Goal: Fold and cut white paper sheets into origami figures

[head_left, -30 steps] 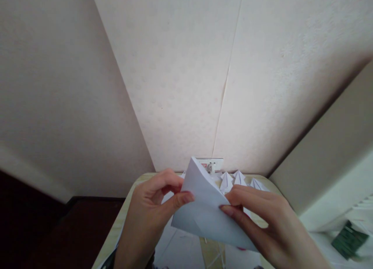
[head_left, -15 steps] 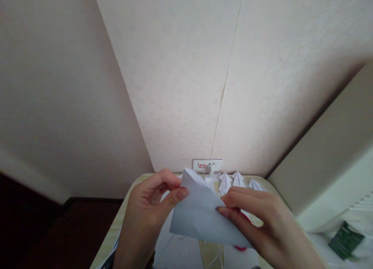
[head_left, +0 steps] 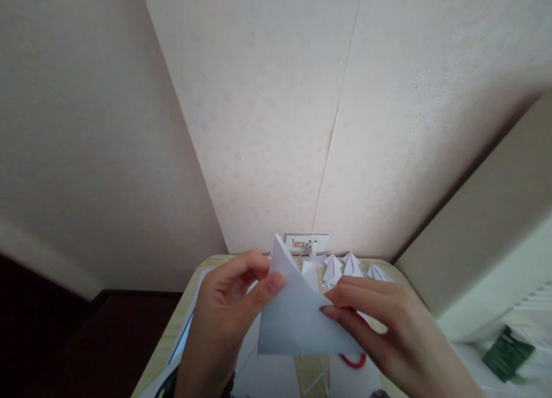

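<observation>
A white sheet of paper (head_left: 297, 323), bent into a triangle-like shape with its pointed corner up, is held above the table between both hands. My left hand (head_left: 235, 309) pinches its left edge near the upper corner, thumb in front. On the right slanting edge, my right hand (head_left: 379, 317) grips the sheet between thumb and fingertips. Beneath it, a red curved handle (head_left: 354, 361) shows in part; the rest is hidden. Folded white paper pieces (head_left: 352, 264) lie at the back of the table, beyond my right hand.
The light wooden table (head_left: 166, 343) stands against a papered wall (head_left: 267, 127). A socket strip (head_left: 307, 242) with a white plug sits at the table's back edge. Flat white papers (head_left: 265, 378) and thin strips (head_left: 319, 381) lie below. A dark green item (head_left: 508, 355) is at far right.
The sheet's upper corner has risen and its lower edge has levelled out. My left hand has shifted slightly right with it. My right hand keeps nearly the same place.
</observation>
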`<state>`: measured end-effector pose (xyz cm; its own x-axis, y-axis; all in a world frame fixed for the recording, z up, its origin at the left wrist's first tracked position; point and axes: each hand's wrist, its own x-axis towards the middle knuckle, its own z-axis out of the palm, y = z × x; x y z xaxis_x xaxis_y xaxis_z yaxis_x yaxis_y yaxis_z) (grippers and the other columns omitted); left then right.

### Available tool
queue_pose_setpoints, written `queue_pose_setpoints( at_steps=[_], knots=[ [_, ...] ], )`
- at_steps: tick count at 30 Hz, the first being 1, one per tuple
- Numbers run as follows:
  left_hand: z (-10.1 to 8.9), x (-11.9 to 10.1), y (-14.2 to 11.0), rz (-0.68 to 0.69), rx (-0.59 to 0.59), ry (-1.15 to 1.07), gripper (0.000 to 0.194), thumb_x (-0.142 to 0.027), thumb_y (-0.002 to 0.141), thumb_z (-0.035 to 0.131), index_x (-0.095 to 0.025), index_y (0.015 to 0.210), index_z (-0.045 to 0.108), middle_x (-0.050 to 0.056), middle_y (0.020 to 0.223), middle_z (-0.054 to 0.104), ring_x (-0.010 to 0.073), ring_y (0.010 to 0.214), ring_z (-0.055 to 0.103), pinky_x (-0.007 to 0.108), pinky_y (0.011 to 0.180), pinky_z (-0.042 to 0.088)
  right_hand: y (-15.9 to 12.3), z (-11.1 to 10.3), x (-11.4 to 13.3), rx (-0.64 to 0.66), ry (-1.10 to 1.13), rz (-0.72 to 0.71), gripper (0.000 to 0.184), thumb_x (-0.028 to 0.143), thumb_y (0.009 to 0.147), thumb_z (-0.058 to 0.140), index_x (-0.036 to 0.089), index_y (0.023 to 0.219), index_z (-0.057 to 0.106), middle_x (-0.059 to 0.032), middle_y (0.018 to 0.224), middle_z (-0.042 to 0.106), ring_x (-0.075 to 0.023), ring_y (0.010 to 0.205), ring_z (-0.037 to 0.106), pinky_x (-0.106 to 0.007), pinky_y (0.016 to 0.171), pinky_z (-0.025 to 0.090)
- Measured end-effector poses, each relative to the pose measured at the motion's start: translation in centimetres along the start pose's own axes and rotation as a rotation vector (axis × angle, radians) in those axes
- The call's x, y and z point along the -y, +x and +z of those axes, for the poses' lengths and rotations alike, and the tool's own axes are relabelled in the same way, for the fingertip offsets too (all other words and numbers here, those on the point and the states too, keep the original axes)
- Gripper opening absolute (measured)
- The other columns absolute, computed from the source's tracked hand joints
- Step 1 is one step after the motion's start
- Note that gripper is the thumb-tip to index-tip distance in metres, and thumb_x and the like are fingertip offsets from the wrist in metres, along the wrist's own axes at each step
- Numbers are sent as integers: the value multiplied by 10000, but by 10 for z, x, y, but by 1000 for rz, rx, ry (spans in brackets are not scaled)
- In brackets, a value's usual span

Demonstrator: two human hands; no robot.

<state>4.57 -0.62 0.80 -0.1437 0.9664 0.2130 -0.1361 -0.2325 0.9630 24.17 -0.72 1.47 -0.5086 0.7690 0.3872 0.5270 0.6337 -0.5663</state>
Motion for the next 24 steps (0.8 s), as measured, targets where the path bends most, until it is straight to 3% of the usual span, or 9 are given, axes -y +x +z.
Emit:
queue_pose_setpoints(
  at_steps=[4, 10, 13, 18, 24],
  knots=[
    [0, -1, -1, 33, -76, -9, 236, -233, 699, 755, -187, 521, 608, -57, 512, 494, 82, 485, 433, 174, 453, 352, 1, 2, 7, 2, 36, -30, 345, 150, 948, 535, 193, 608, 497, 38, 585, 547, -90, 527, 535, -208, 493, 359],
    [2, 0, 1, 132, -150, 5, 112, -160, 685, 771, -219, 620, 701, -43, 610, 632, 107, 596, 567, 160, 543, 450, 2, 3, 4, 8, 16, -13, 354, 144, 942, 535, 192, 596, 477, 40, 579, 534, -89, 520, 522, -212, 490, 350],
    [2, 1, 2, 84, -117, -39, 108, -176, 705, 768, -214, 638, 692, -49, 605, 618, 83, 566, 544, 129, 513, 428, 2, 3, 3, 23, 25, -4, 354, 135, 945, 537, 191, 600, 476, 43, 585, 523, -85, 522, 510, -213, 494, 342],
    [-1, 2, 3, -35, -78, -137, 266, -300, 757, 748, -195, 564, 597, -63, 536, 518, 61, 474, 430, 122, 418, 353, 1, 5, 5, 26, 50, -17, 318, 128, 933, 572, 191, 631, 498, 52, 604, 533, -79, 545, 519, -199, 514, 351],
    [-2, -1, 3, 65, -187, -36, 75, -200, 724, 753, -222, 669, 708, -60, 594, 627, 48, 426, 373, 147, 374, 283, 2, 6, 4, 58, 3, 3, 315, 127, 934, 560, 190, 631, 502, 48, 606, 533, -86, 542, 519, -211, 510, 346]
  ],
)
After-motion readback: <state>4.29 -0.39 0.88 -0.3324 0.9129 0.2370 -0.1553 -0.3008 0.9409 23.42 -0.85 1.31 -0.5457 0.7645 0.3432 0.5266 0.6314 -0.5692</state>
